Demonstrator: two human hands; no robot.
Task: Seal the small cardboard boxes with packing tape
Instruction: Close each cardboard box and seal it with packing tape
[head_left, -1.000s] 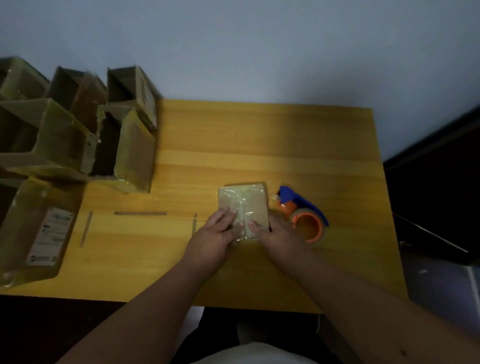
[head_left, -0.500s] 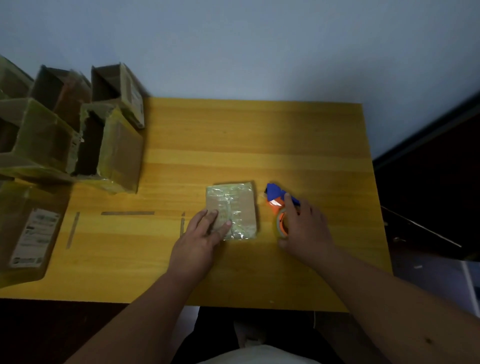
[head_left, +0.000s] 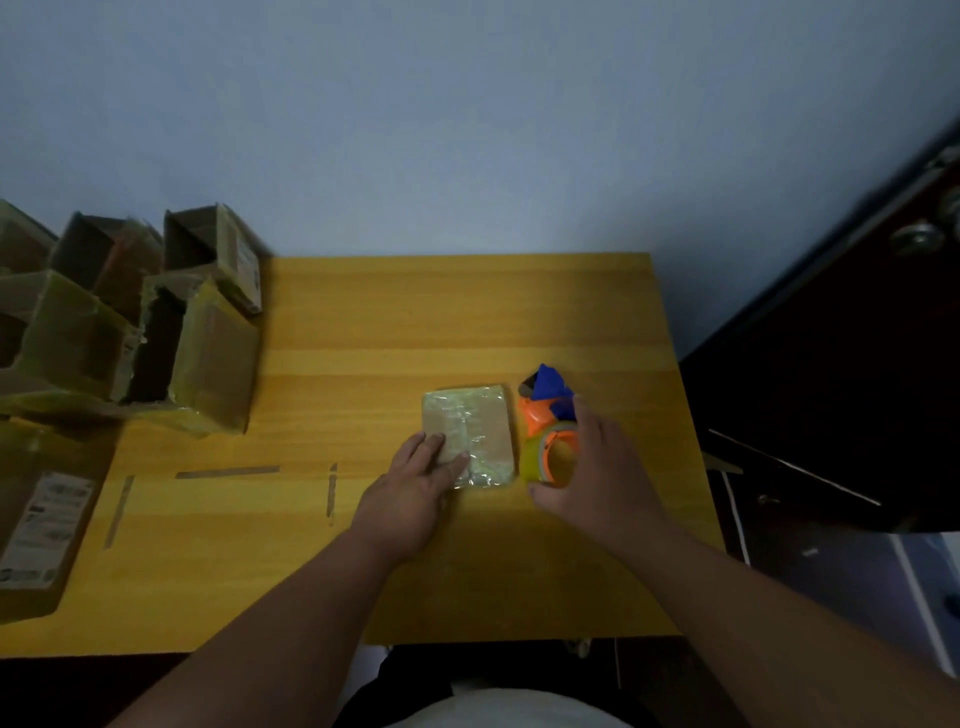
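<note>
Cardboard wrapped in glossy clear tape is what we have under our left hand (head_left: 415, 493): the small flat brown box (head_left: 470, 434) lies on the yellow wooden table (head_left: 415, 322), right of centre, with our fingers laid flat and nearly straight on its near left corner, pressing rather than gripping. Our right hand (head_left: 587, 467) curls around the orange-and-blue tape dispenser (head_left: 548, 421) with its yellowish roll, just right of the box; thumb and fingers seem to close on the roll. We judge the main risk is the light box skidding or turning when the tape pulls, since only one corner is pinned; the tape could also wrinkle over the already lumpy film. The box's long axis runs away from us toward the wall, tilted slightly.
</note>
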